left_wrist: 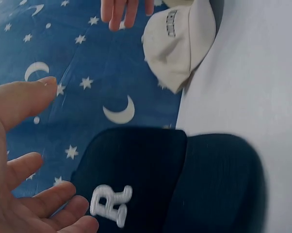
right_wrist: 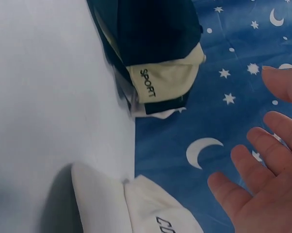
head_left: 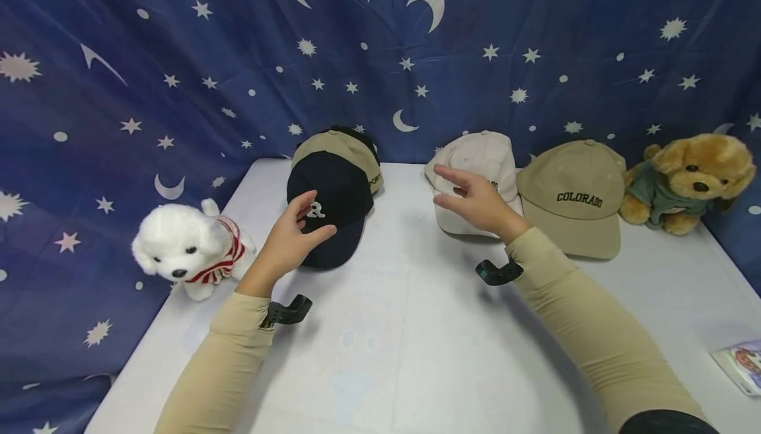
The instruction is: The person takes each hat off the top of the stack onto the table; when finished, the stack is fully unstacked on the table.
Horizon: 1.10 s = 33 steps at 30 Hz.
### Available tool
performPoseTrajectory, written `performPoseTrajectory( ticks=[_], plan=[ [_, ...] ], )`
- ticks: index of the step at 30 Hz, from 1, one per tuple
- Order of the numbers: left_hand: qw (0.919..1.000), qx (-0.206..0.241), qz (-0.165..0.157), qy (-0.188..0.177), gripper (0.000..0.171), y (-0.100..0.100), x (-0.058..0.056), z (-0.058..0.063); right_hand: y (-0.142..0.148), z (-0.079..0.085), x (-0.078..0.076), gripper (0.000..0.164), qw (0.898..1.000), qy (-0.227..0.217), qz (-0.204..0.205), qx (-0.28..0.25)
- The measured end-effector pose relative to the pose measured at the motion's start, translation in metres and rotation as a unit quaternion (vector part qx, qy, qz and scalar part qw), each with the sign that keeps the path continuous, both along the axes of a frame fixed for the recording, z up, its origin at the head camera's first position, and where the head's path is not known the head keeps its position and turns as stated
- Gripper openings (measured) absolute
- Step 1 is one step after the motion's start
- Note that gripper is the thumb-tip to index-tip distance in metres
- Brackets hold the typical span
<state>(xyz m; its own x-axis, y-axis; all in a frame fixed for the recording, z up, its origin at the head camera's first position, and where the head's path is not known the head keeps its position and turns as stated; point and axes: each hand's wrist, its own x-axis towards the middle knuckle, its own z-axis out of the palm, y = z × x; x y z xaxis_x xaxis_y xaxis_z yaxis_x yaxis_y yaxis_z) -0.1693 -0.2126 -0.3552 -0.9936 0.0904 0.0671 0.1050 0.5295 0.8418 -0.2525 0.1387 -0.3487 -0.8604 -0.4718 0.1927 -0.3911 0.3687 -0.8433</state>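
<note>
My left hand (head_left: 285, 242), fingers apart and holding nothing, is in front of a navy cap (head_left: 333, 183) with a white R. In the left wrist view its fingers lie beside that navy cap (left_wrist: 141, 160); contact cannot be told. A tan cap (head_left: 333, 145) marked SPORT is stacked behind it, with a dark cap at the back. My right hand (head_left: 478, 204) has its fingers spread before an off-white cap (head_left: 484, 153), hiding part of its lettering. The right wrist view shows nothing in that hand (right_wrist: 267, 184). A khaki COLORADO cap (head_left: 577, 183) sits right of the off-white one.
A white plush dog (head_left: 178, 242) in a striped scarf stands at the left edge. At the far right sits a brown plush dog (head_left: 692, 180). A printed packet (head_left: 740, 364) lies on the white table (head_left: 386, 355). Behind hangs a blue star-patterned cloth (head_left: 368, 57).
</note>
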Motion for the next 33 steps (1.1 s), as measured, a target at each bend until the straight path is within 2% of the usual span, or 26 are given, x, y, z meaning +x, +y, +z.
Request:
performPoseTrajectory(
  ticks=[7,16,28,33],
  plan=[
    [0.9993,0.015,0.033,-0.009,0.08,-0.021,0.001,-0.006,-0.018,-0.004,-0.003,0.059,1.0,-0.001,0.013,0.0],
    [0.9963,0.042,0.068,-0.031,0.08,-0.038,-0.001,-0.017,-0.042,-0.01,-0.006,0.059,0.999,-0.022,0.022,0.02],
    [0.9933,0.029,0.087,-0.071,0.084,-0.058,-0.011,-0.045,-0.07,-0.024,-0.013,0.058,0.999,-0.043,0.014,0.024],
    [0.9912,0.027,0.092,-0.091,0.087,-0.066,-0.014,-0.052,-0.084,-0.028,-0.015,0.06,0.998,-0.045,0.02,0.038]
  ],
)
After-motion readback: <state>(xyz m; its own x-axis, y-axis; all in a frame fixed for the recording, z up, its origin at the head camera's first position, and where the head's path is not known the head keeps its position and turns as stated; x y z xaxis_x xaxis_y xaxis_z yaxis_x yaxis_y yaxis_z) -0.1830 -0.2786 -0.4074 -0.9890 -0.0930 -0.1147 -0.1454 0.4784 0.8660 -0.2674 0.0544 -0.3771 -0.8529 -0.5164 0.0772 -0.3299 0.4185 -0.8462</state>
